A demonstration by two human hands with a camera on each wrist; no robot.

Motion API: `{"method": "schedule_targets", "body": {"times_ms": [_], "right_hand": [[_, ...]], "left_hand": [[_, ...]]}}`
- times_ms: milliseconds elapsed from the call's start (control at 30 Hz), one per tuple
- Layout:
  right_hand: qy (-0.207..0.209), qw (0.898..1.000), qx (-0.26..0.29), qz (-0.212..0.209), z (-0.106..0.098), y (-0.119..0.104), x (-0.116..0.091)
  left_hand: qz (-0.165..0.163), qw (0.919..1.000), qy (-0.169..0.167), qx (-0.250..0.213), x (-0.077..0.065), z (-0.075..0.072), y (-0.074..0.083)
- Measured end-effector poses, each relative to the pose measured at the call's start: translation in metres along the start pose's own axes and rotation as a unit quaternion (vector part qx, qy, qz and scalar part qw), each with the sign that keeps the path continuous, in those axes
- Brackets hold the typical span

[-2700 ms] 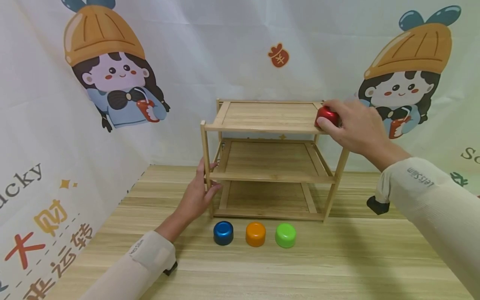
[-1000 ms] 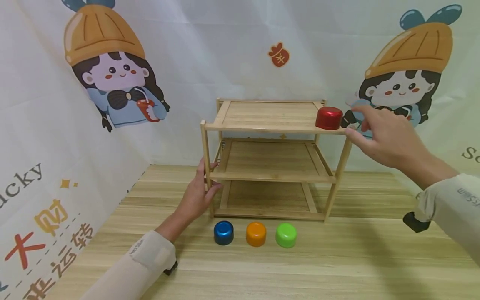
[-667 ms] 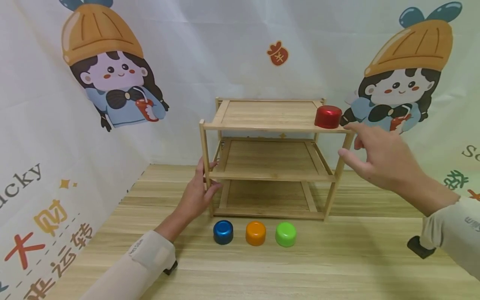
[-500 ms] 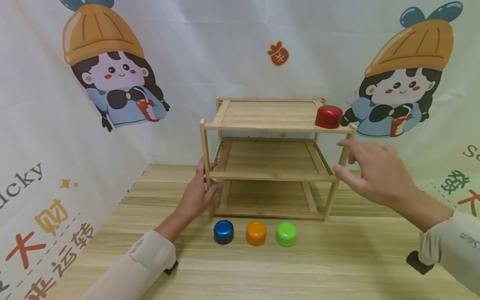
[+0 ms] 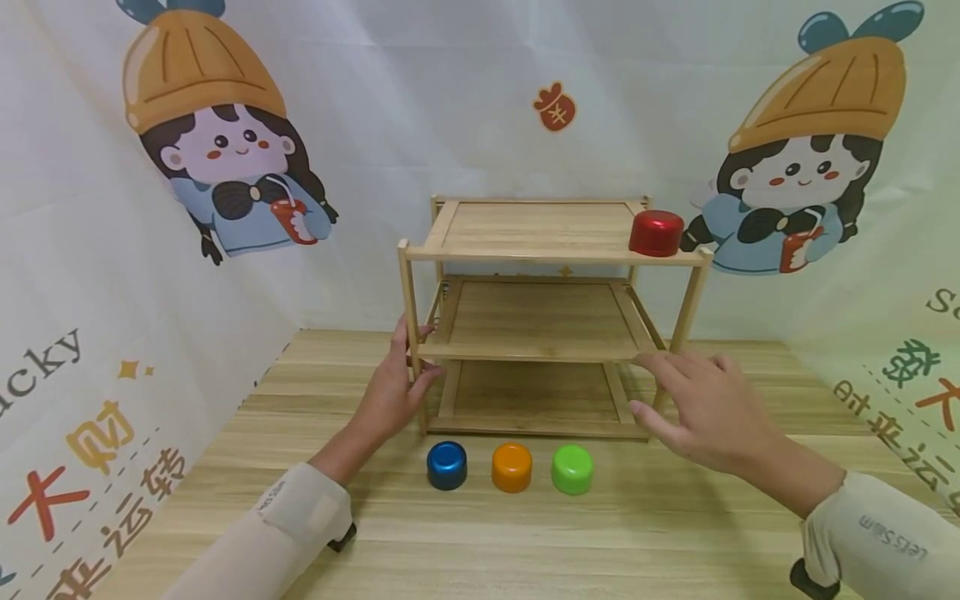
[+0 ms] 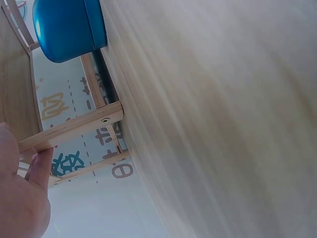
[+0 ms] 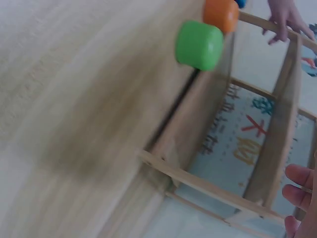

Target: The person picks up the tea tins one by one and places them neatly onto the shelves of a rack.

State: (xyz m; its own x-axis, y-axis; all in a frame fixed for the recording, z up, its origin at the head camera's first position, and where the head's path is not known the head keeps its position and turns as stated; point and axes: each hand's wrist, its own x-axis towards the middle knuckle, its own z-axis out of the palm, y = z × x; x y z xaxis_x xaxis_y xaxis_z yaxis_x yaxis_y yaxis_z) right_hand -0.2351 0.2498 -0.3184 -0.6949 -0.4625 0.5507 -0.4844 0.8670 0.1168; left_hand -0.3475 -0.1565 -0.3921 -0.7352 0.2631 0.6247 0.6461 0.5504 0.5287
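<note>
- Three-tier bamboo shelf rack (image 5: 551, 321) stands on the pale wooden tabletop (image 5: 525, 542); all positions below are taken from it.
- Red round metal cap (image 5: 656, 232) sits on the rack's top tier, at the right front corner — judged as placed.
- Blue round cap (image 5: 447, 465), orange round cap (image 5: 512, 467) and green round cap (image 5: 572, 469) lie in a row on the tabletop just in front of the rack — judged as left to do.
- Left hand (image 5: 390, 392) grips the rack's front-left post at the middle tier, fingers curled round it.
- Right hand (image 5: 708, 412) hovers by the rack's front-right post, fingers spread and holding nothing, nearest the green round cap.
</note>
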Motion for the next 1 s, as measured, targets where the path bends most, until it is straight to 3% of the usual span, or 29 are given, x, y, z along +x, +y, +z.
{"method": "schedule_targets", "body": {"times_ms": [367, 1000], "right_hand": [[0.028, 0.999, -0.008, -0.023, 0.032, -0.011, -0.015], [0.019, 0.999, 0.000, -0.038, 0.063, -0.028, -0.026]], "left_hand": [[0.001, 1.0000, 0.000, 0.000, -0.001, 0.001, 0.001], [0.003, 1.0000, 0.002, 0.004, -0.001, 0.000, 0.003]]}}
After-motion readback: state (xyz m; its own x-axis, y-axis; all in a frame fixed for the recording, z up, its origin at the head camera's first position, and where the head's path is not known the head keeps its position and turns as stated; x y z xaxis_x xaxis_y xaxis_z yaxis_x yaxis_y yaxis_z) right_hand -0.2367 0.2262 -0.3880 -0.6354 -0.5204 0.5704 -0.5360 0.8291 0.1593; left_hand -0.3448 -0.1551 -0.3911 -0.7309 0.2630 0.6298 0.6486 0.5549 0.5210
